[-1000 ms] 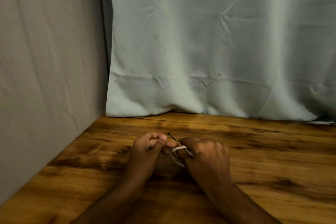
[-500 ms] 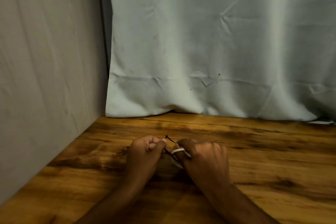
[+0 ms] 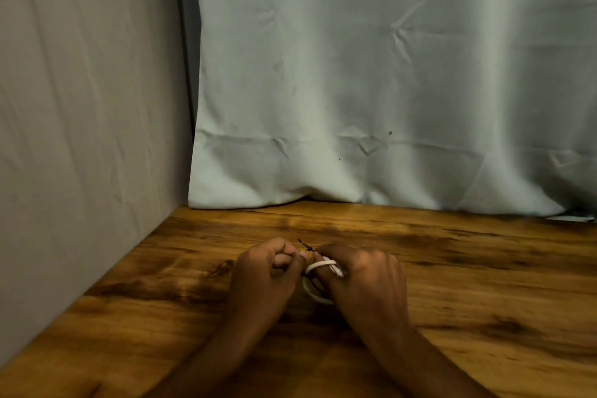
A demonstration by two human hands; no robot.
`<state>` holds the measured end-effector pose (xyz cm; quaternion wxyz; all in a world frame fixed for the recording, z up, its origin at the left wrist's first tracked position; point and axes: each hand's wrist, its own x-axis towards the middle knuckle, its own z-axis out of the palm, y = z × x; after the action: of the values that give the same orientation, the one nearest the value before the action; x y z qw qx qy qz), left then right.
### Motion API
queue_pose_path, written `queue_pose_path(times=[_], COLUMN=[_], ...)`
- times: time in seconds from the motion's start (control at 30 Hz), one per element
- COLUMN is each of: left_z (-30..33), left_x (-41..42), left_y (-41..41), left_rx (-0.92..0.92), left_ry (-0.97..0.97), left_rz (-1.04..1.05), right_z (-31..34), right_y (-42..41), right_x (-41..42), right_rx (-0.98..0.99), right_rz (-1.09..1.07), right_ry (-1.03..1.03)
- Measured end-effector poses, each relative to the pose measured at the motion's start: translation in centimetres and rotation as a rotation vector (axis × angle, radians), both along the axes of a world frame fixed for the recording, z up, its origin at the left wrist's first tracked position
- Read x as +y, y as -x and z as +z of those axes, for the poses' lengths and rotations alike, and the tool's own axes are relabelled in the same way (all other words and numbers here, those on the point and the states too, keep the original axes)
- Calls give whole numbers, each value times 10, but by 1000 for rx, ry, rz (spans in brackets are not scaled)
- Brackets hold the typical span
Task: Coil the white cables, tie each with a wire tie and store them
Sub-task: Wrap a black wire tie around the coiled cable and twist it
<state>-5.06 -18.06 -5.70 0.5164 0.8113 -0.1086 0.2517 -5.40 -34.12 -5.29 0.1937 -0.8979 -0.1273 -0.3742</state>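
A small coil of white cable (image 3: 318, 268) sits between my two hands, low over the wooden table (image 3: 468, 268). My right hand (image 3: 365, 281) is closed around the coil, which mostly hides it. A thin black wire tie (image 3: 307, 247) sticks up from the coil, twisted at its top. My left hand (image 3: 266, 271) pinches the tie with thumb and fingers, touching the right hand. Only a couple of cable loops show.
A pale grey curtain (image 3: 387, 90) hangs behind the table down to its far edge. A fabric-covered wall (image 3: 80, 123) closes the left side. Bare wood stretches to the right and in front of the hands.
Both hands have stayed in place, shifting only slightly. The fingers have worked the black tie, whose free end now stands shorter and more twisted above the coil.
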Motion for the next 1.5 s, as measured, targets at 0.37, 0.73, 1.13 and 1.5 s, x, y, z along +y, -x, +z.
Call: queue_pose_path(times=[0.37, 0.73, 1.13, 1.5], left_z=[6, 18, 7, 13], left_x=[8, 38, 66, 61], left_y=[-4, -19, -45, -36], left_rx=[205, -131, -167, 132], left_ry=[343, 546, 752, 803], left_rz=[-114, 97, 265, 50], right_z=[-7, -7, -5, -3], right_y=[-6, -9, -1, 1], right_x=[-3, 2, 7, 15], right_rx=[351, 600, 1076, 811], right_rz=[487, 677, 882, 758], right_ry=[-511, -728, -815, -920])
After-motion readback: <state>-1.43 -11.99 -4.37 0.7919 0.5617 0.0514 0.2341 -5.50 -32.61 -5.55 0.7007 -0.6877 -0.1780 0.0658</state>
